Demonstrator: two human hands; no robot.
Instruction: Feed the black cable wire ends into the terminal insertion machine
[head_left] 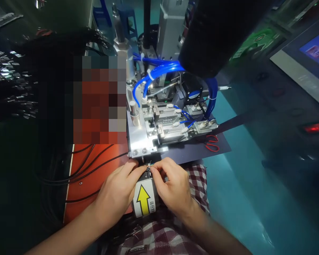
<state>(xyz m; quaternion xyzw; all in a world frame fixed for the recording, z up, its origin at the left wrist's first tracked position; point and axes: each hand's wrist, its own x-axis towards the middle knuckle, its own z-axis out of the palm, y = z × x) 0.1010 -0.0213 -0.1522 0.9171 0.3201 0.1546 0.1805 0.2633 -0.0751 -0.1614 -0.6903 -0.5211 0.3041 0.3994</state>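
Observation:
My left hand (pixel 117 189) and my right hand (pixel 174 182) meet at the front edge of a metal machine (pixel 142 136). Thin wires (pixel 149 165) with fine light and teal ends show between the fingertips of both hands. The left fingers are pinched at the wires' left side; the right thumb and forefinger close on them from the right. Just below the fingertips is a small black fixture (pixel 148 174), partly covered by the fingers. Under it sits a white label with a yellow arrow (pixel 143 200).
Black cables (pixel 87 166) cross the orange surface (pixel 82 193) at left, beside a large dark bundle (pixel 50 106). Blue air tubes (pixel 167 66) arch over the machine's cylinders. Red-handled scissors (pixel 212 143) lie at its right. A black cylinder (pixel 215 35) hangs above.

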